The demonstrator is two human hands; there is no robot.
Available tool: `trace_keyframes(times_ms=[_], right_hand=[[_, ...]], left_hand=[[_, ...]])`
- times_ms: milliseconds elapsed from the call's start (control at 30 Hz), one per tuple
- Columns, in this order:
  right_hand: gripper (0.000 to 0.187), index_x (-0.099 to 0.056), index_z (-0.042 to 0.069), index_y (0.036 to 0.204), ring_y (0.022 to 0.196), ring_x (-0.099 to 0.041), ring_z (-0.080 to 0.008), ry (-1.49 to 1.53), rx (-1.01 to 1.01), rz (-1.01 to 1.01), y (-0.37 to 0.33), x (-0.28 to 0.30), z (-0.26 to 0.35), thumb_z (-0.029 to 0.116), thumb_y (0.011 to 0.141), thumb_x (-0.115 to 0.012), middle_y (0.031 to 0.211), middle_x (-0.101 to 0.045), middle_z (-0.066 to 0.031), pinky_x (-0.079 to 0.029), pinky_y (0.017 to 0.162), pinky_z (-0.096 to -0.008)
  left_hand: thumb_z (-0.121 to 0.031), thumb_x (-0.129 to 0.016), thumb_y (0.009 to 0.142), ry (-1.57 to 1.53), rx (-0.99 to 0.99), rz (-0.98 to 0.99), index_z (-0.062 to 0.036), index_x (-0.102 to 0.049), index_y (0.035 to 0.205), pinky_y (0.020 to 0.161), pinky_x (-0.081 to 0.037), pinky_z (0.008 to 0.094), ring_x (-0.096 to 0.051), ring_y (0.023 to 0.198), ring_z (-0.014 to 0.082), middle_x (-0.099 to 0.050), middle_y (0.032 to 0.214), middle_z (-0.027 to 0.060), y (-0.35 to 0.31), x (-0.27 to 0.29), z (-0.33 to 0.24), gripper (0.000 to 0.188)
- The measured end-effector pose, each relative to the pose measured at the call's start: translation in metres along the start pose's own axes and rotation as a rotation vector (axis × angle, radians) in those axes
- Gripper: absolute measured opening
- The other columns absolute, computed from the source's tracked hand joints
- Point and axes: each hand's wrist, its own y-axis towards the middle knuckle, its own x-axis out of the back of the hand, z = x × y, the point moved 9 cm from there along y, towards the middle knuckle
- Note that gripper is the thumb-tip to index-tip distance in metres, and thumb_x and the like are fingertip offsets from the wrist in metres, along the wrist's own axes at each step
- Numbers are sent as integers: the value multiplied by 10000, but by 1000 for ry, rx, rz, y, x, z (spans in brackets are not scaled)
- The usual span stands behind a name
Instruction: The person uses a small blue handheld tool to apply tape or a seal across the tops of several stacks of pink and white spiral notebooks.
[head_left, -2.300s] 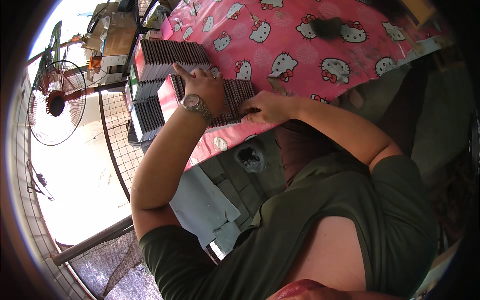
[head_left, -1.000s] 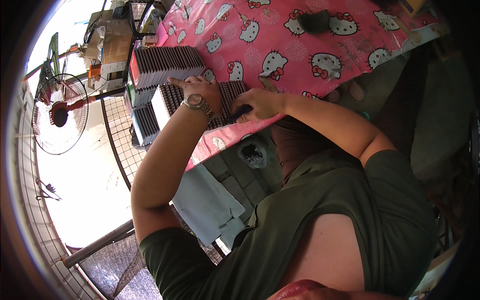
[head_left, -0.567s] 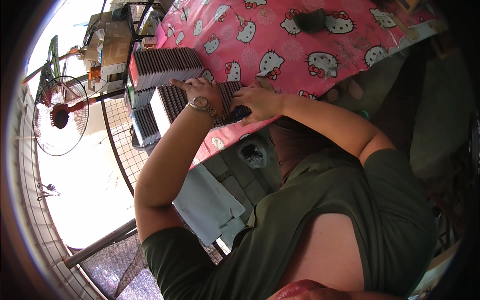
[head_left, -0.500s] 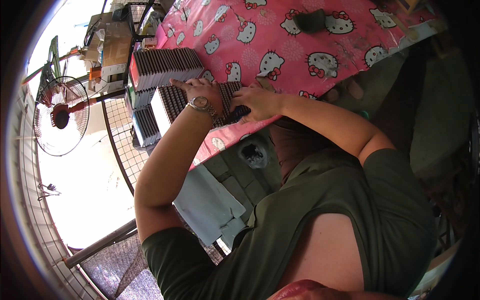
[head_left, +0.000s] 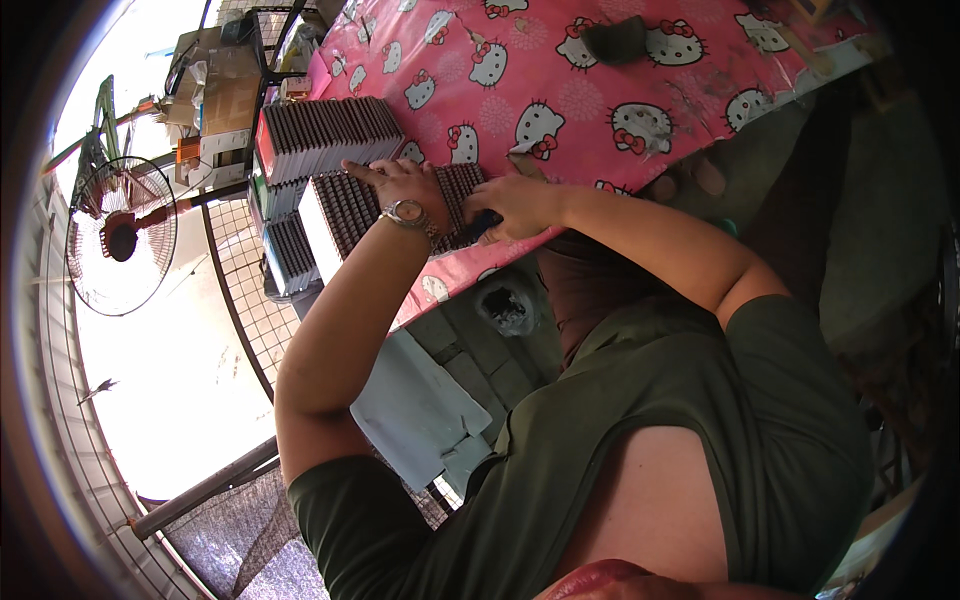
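A row of notebooks (head_left: 340, 213) with dark ridged spines and pale page edges stands along the near left edge of the table. My left hand (head_left: 408, 186), with a watch on the wrist, lies across the top of this row, fingers stretched out toward the far left. At the row's right end my right hand (head_left: 515, 206) is curled, fingers bent around a small dark object (head_left: 486, 222) low against the spines. The fingers and the row partly cover that object, so its kind is not clear.
More notebook stacks (head_left: 325, 130) stand behind and left of the row. A pink patterned cloth (head_left: 560, 130) covers the table, with a dark green object (head_left: 617, 42) on it. A fan (head_left: 122, 235) and cardboard boxes (head_left: 232, 85) are at the left. A grey sheet (head_left: 415, 400) lies below the table.
The left forearm has shifted slightly right. The right hand stays at the row's end, its fingers moved a little and more of the dark object showing.
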Motion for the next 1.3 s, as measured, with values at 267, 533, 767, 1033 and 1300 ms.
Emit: trace_keyframes(times_ms=[267, 533, 767, 1033, 1300], right_hand=[[378, -639, 115, 1090, 1016, -618, -288, -57, 39, -9, -9, 1, 3, 346, 810, -741, 1031, -626, -102, -472, 884, -423], [393, -630, 123, 1104, 1070, -590, -280, 156, -219, 250, -1, -13, -10, 361, 809, -734, 1077, -613, -89, -443, 911, -426], [389, -640, 117, 1096, 1052, -603, -311, -72, 38, 21, -9, 0, -6, 367, 811, -727, 1076, -631, -115, -466, 896, -430], [430, -627, 124, 1126, 1071, -592, -354, 189, -388, 397, -6, -40, -37, 367, 789, -738, 1097, -634, -119, -459, 914, -436], [395, -626, 115, 1132, 1070, -611, -343, -242, 100, -34, -14, -4, -7, 362, 832, -696, 1116, -654, -125, -454, 918, -440]], left_hand=[[-532, -577, 828, 39, 29, 17, -115, -262, 1530, 963, -77, 866, -227, 1433, 447, -273, 1570, 158, -5, 0, -12, 875], [-581, -555, 836, 15, -6, 36, -95, -265, 1525, 956, -76, 871, -207, 1443, 438, -272, 1570, 159, -1, -3, -16, 892], [-587, -542, 859, -18, 26, -59, -126, -335, 1498, 954, -29, 874, -253, 1430, 425, -294, 1550, 197, 3, -3, -22, 814], [-575, -519, 865, -4, -7, 6, -118, -235, 1539, 955, -32, 875, -185, 1449, 445, -211, 1597, 145, 6, -7, -27, 862], [-561, -514, 878, -21, 16, 5, -122, -221, 1543, 969, -38, 866, -213, 1436, 453, -195, 1605, 128, 6, -5, -31, 849]])
